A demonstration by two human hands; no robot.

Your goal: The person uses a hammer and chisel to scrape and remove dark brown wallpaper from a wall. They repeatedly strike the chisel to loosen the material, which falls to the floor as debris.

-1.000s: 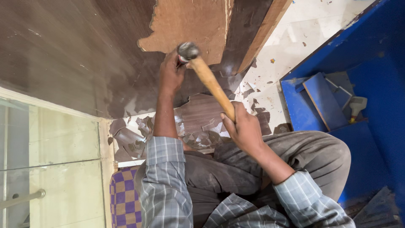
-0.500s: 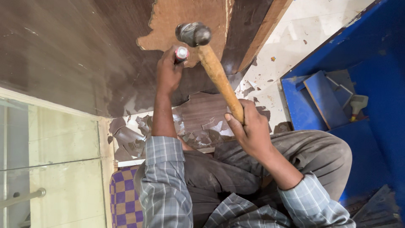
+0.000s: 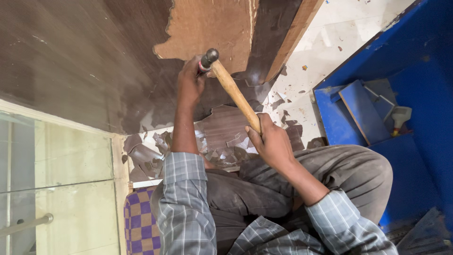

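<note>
The right hand (image 3: 269,141) is wrapped tight around the lower end of a wooden-handled hammer (image 3: 233,92), whose dark metal head sits right against the left hand (image 3: 191,80). That left hand is closed around a small tool held against the dark brown laminate panel (image 3: 71,61); the tool itself is almost wholly hidden by the fingers and the hammer head, so its kind cannot be told. Just above the hammer head lies a bare patch of lighter brown board (image 3: 212,28) where the laminate is gone. Below the hammer, between the 2 forearms, torn laminate scraps (image 3: 222,137) are heaped on the floor. To the hammer's right a wooden strip (image 3: 292,40) runs diagonally, then a pale speckled floor (image 3: 339,38), then a blue cabinet (image 3: 424,71) holding loose blue boards (image 3: 363,111). Far left of the hammer stands a glass panel (image 3: 56,179), and a checked purple cushion (image 3: 139,222) sits beneath the person's knees.
</note>
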